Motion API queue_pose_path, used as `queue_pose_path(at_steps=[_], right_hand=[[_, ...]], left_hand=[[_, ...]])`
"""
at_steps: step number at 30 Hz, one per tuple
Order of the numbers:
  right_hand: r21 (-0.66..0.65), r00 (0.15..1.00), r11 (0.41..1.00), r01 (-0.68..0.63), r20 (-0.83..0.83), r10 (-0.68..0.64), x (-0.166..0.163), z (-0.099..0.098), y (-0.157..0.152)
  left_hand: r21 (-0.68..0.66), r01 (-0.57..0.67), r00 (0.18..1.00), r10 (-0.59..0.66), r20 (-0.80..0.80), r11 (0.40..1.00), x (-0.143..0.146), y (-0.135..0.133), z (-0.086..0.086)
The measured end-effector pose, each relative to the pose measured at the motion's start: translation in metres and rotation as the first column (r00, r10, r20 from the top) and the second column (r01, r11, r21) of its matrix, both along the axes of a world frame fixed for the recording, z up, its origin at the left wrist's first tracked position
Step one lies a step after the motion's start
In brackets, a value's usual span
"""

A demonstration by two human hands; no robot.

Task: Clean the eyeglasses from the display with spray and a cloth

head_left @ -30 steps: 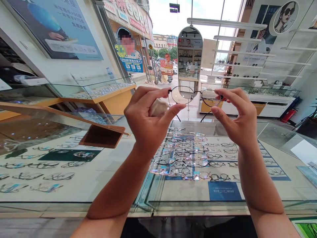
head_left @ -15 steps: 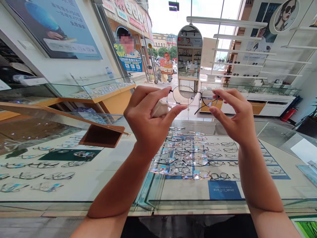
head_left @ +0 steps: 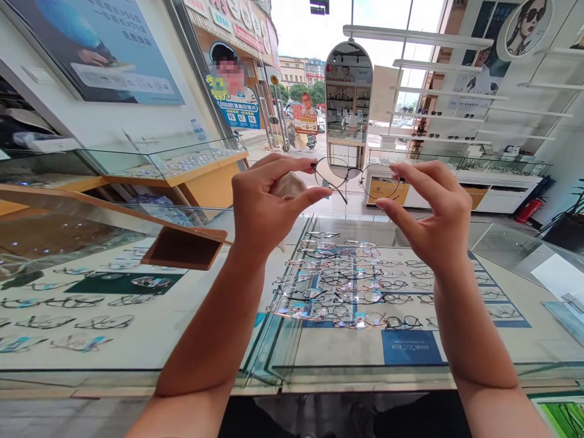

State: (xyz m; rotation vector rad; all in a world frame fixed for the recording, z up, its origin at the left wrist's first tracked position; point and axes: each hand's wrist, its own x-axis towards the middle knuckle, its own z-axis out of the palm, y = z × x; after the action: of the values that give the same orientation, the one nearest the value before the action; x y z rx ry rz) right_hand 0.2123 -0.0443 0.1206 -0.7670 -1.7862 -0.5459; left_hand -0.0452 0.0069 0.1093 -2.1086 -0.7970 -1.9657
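Head view, thin black wire-rimmed round eyeglasses [head_left: 358, 176] were pinched at one rim by left hand [head_left: 264, 204] fingers, pale cloth [head_left: 285, 185] bunched behind them, right hand [head_left: 433, 210] fingers clasped the other rim, glass display desk [head_left: 328, 350] lay below.

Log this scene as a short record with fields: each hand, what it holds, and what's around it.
Left hand: grip shut on the left end of the glasses; pale cloth tucked behind its fingers
Right hand: grip shut on the right end of the glasses
Glasses: thin dark frame, held about level, raised above the counter
Below: glass counter with rows of frames laid out inside
Behind: oval mirror straight ahead; wall shelves to the right
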Motion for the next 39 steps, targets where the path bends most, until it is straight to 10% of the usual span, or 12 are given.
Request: queue_pose_path(at_steps=[39], right_hand=[[-0.135,0.995,0.990,0.035,0.094,-0.022,0.011,-0.003,0.017]], left_hand=[[0.085,-0.170,0.985,0.170,0.003,0.982,0.009,-0.018,0.000]])
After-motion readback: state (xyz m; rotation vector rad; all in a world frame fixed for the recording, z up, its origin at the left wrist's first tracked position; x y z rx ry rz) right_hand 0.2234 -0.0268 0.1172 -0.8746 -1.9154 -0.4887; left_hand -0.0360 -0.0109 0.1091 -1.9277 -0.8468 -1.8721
